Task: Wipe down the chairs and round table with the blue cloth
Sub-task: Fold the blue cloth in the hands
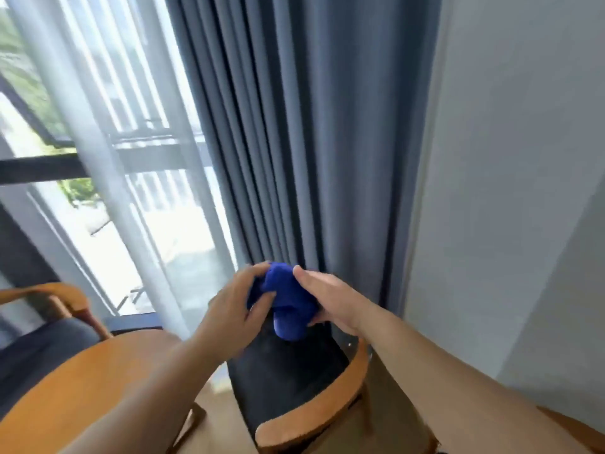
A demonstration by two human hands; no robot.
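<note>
Two bare hands, the left hand (234,301) and the right hand (330,301), are in view. One bunched blue cloth (289,299) sits between them. Two chairs with wooden arms show: one dark-seated chair (288,378) below the hands, a second chair (45,326) at far left. One round wooden counter (82,385). One grey-blue curtain (311,142).

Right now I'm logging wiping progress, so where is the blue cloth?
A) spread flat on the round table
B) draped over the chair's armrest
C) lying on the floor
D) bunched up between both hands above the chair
D: the blue cloth is bunched between the left hand and right hand, held above the dark-seated chair, not touching the round table.
</note>
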